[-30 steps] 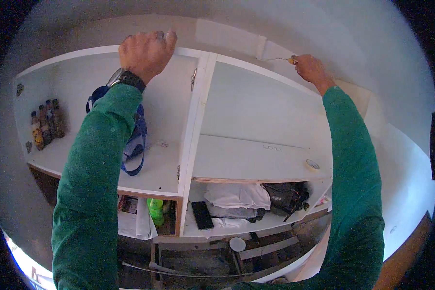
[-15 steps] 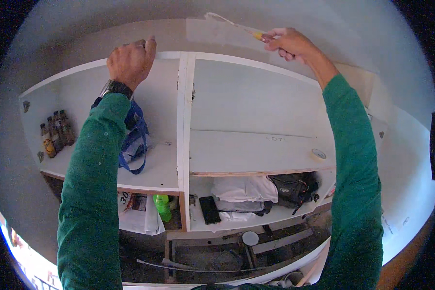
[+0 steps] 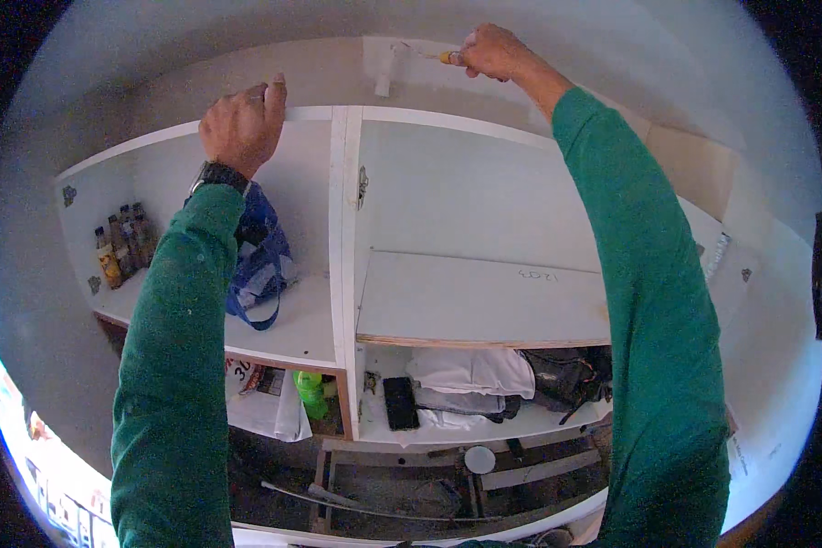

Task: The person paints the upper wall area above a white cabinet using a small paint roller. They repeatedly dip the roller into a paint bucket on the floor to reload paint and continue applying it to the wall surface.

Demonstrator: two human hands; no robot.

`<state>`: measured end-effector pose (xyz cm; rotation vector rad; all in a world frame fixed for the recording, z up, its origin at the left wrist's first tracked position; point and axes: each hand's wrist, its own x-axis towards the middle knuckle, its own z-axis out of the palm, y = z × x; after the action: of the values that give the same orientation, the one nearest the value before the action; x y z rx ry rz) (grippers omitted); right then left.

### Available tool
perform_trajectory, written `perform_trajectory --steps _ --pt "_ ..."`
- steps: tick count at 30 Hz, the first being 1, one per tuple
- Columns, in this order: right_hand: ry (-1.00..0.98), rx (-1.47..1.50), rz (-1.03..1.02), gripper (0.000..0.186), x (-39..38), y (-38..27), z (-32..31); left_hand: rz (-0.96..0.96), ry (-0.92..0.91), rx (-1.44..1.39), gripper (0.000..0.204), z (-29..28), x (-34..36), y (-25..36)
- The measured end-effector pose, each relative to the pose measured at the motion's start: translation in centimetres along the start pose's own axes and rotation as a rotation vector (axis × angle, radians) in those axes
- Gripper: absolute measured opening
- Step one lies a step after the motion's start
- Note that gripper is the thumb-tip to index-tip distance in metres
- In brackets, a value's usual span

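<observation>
A small paint roller (image 3: 385, 71) with a pale sleeve and a yellow handle is in my right hand (image 3: 498, 53), its fingers closed round the handle. The sleeve stands upright against the wall (image 3: 329, 62) above the cabinet, over a lighter patch. At the top edge of the white cabinet (image 3: 345, 219), left of the middle upright, my left hand (image 3: 244, 128) is closed over the rim with its thumb pointing up. Its fingertips are hidden. A dark wristwatch (image 3: 219, 175) sits on the left wrist.
Inside the cabinet stand several small bottles (image 3: 123, 242) and a blue bag (image 3: 260, 260). Below lie a green bottle (image 3: 310, 393), a black phone (image 3: 399, 404), white cloth (image 3: 470, 373) and a dark backpack (image 3: 562, 379). The ceiling (image 3: 557, 27) curves close above my right hand.
My right hand has moved left and slightly up with the paint roller, whose sleeve has turned upright against the wall. My left hand stays on the cabinet rim. The view has shifted slightly.
</observation>
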<state>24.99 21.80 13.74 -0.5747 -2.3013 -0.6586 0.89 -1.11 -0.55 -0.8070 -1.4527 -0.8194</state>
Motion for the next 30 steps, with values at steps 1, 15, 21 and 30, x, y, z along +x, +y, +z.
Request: perform_trajectory --steps 1,15,21,30 --pt "0.009 0.001 0.017 0.035 0.3 -0.4 0.2 0.015 0.029 0.021 0.051 0.2 -0.1 -0.8" --pt "0.099 -0.160 -0.040 0.038 -3.9 12.2 -1.9 -0.020 -0.097 0.083 0.050 -1.2 0.2 1.1" --pt "0.248 -0.371 -0.117 0.033 -8.9 18.5 -3.8 0.009 -0.034 0.065 0.044 0.7 0.2 0.4" --pt "0.272 -0.246 0.060 0.030 -11.6 22.7 -4.6 0.033 0.084 0.060 0.049 0.2 -0.2 0.1"
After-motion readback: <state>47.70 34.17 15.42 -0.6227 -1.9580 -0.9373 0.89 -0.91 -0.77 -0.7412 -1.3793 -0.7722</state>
